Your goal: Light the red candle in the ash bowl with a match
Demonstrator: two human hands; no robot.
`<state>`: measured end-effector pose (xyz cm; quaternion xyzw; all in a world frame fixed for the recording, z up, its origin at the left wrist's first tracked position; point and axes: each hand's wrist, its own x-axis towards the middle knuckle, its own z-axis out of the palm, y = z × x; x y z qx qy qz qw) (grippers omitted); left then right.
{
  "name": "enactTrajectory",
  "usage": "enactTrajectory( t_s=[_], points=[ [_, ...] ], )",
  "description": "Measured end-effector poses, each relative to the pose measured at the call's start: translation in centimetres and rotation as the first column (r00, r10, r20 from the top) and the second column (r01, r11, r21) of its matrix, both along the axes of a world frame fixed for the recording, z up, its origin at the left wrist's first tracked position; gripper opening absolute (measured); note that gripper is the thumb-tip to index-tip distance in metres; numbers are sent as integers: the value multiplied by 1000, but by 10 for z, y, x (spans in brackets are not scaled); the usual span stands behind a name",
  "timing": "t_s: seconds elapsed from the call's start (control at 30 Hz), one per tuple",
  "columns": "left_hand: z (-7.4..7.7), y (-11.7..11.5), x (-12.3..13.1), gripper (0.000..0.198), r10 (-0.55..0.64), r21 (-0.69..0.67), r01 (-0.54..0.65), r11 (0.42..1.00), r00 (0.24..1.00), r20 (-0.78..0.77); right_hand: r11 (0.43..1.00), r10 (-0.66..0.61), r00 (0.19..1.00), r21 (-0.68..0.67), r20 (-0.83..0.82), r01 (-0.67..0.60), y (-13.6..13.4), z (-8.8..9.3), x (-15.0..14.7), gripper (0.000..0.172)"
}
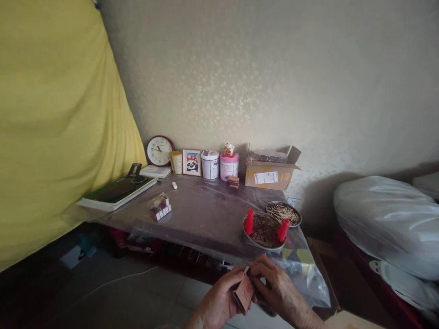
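— Two hands meet low in the view, in front of the table's [206, 214] near edge. What are they doing?

— Both are on a small reddish-brown box [244, 291]. The left hand [219, 301] comes up from below, palm turned inward, fingers curled around the box's left side with the thumb on its face. The right hand [279, 292] comes in from the right, fingers bent and closed over the box's upper right end.

— So neither is open?

— No, both are closed around the box, which tilts, held in the air below the table's level.

— What lies nearest them?

— A metal dish [264, 230] of dark stuff near the front right corner of the table, with two red candles [249, 222] standing in it. Just behind it sits a second dish [284, 213] of pale sticks.

— And further back?

— A cardboard carton [270, 173] against the wall, then a pink tin [229, 166], a white tin [210, 164], a framed panda picture [191, 162] and a round clock [159, 151]. A wrapped pack of small boxes [161, 208] lies toward the left, beside a dark book [116, 192].
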<state>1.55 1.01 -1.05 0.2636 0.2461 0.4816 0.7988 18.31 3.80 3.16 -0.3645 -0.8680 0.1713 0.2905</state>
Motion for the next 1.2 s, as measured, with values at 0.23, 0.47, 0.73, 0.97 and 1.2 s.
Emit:
enactTrajectory(
  t_s=[0.23, 0.47, 0.73, 0.97, 1.2],
  points=[
    [-2, 2, -1, 27, 13, 37, -12, 999, 999, -30, 999, 25, 1000, 21, 16, -25, -2, 2, -1, 13],
    [11, -1, -10, 38, 71, 1, -71, 997, 997, 24, 969, -190, 967, -192, -171, 156, 0, 4, 1, 10],
    [16, -1, -15, 32, 91, -41, -85, 996, 980, 177, 870, -302, 819, -492, -488, 28, -4, 3, -9, 22],
    [12, 2, -16, 27, 125, -43, -118, 992, 960, 250, 881, -290, 779, -472, -555, -8, -6, 0, -16, 25],
    [11, 2, -14, 26, 175, -85, -157, 984, 944, 281, 952, -193, 782, -306, -593, 3, -9, -8, -19, 10]
  ],
)
